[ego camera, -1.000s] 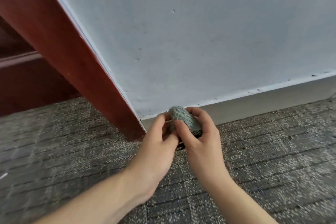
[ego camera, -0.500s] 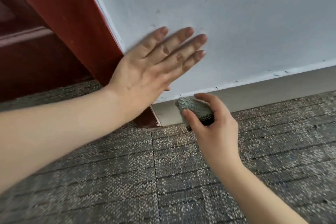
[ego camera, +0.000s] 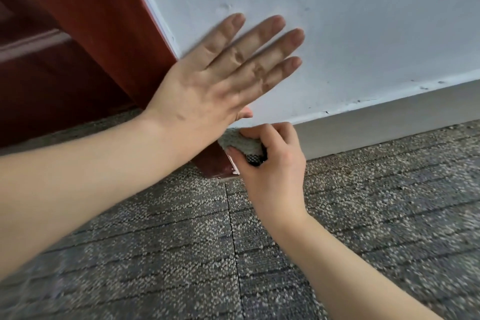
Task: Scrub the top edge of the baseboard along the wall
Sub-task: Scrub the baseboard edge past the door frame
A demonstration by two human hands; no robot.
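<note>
A grey-green scrubbing pad (ego camera: 242, 144) with a dark underside is gripped in my right hand (ego camera: 270, 163), fingers curled over its top. It sits against the left end of the pale grey baseboard (ego camera: 376, 125), at its top edge, right beside the red-brown door frame (ego camera: 215, 161). My left hand (ego camera: 220, 78) lies flat against the white wall (ego camera: 363, 21) above, fingers straight and spread. Part of the pad is hidden under my left palm and right fingers.
The red-brown door frame (ego camera: 104, 21) rises diagonally at the left. Grey patterned carpet tiles (ego camera: 389, 202) cover the floor up to the baseboard. The baseboard's top edge runs on to the right, with small dark specks along the paint line (ego camera: 426, 87).
My left hand let go of the pad and moved up flat onto the wall. My right hand, with the pad, shifted left to the corner by the door frame.
</note>
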